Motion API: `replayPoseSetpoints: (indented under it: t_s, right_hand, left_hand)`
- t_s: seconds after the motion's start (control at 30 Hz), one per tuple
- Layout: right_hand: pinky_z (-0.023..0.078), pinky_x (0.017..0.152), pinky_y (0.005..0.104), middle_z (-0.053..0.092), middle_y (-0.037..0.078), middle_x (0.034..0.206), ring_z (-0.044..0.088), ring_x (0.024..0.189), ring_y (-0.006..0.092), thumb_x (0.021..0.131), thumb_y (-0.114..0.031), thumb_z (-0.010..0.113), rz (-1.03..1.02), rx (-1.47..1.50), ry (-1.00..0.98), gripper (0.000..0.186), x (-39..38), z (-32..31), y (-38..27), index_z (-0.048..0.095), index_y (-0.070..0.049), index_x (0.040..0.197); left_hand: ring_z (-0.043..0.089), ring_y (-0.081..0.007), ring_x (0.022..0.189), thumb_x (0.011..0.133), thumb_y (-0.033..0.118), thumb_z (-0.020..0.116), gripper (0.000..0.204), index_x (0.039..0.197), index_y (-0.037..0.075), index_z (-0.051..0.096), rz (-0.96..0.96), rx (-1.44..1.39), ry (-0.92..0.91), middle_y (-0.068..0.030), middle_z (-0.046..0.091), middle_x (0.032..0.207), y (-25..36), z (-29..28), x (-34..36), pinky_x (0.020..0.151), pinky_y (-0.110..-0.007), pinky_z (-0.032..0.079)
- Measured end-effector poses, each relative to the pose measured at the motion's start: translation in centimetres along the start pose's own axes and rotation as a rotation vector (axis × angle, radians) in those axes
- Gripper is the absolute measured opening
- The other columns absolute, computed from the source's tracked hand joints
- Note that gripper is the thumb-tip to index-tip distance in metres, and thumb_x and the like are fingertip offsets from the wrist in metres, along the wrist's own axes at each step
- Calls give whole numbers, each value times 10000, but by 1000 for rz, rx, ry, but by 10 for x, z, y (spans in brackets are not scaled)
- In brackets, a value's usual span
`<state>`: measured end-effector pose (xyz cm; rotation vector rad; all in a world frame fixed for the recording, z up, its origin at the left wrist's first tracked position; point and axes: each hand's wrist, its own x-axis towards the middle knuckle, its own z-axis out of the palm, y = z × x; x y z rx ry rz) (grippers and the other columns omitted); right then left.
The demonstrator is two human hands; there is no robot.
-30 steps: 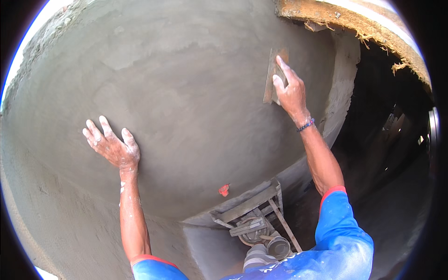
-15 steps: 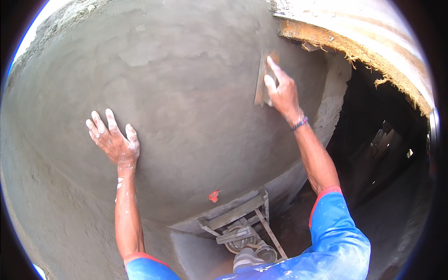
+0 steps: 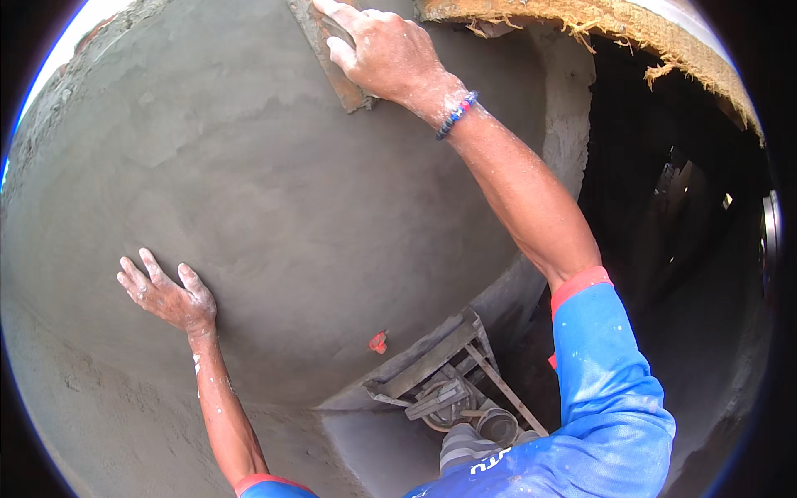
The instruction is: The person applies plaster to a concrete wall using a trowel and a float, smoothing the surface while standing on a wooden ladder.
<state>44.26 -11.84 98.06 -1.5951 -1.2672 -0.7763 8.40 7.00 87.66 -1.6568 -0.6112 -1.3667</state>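
A grey wall of smooth wet plaster (image 3: 274, 191) fills most of the view. My right hand (image 3: 390, 62) is up near the top, wrapped round a plastering float (image 3: 336, 76) whose flat face lies against the plaster. The float is tilted, its lower end toward the right; its upper end runs out of the picture, and my hand hides its handle. Lower down at the left, my left hand (image 3: 173, 300) rests with spread fingers against the wall and holds nothing. Whitish plaster marks both hands.
A small red piece (image 3: 378, 341) sticks out of the lower wall. Beneath stand a wooden frame (image 3: 432, 361) and a bucket (image 3: 498, 425). At the right, a dark opening (image 3: 656, 224) lies beyond the wall's edge, under a frayed wooden board (image 3: 581, 15).
My right hand has swept the float up and to the left across the plaster, tilting it the other way. My left hand sits lower and further left in view.
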Motion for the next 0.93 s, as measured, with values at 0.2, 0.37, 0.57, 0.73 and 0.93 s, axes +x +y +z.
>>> replayPoseSetpoints:
  t_s: [0.2,0.37,0.57,0.73,0.93]
  right_hand:
    - [562,775,429,686,105,958,664,860,329,902,-199,633,-49,-133,49,553,-86,-3,107,507,-270,1436]
    - [554,823,460,687,154,1006,660,898,361,896,-210,640,101,-76,202,550,-126,6,174,516,-283,1428]
    - [522,929,461,620,195,1287,615,1103,420,910,-202,606,645,139,383,549,-205,57,184,486,-177,1445]
    - [524,747,433,642,157,947,643,814,318,843,-170,686,49,-28,129,658,-253,115,79,485,-222,1467]
    - [455,646,403,621,89,922,621,758,261,867,-236,683,-42,-136,157,616,-166,54,122,496,-288,1452]
  left_hand:
    - [185,-418,1485,1050,489,335,623,1528,89,348,-33,19,-8,-187,243,1602,0,-1,2,1173,-550,210]
    - [179,-401,1489,1052,515,325,640,1525,84,355,-9,-4,12,-177,235,1608,0,1,3,1174,-548,211]
    - [208,-405,1477,1048,529,328,646,1517,86,370,-22,1,10,-179,239,1605,4,6,4,1163,-558,231]
    - [225,-414,1467,1045,544,322,668,1511,67,373,-2,9,12,-189,255,1596,1,9,1,1154,-562,256]
    - [238,-440,1457,1001,626,358,766,1489,38,414,-23,-13,25,-232,271,1586,-13,11,-1,1151,-604,236]
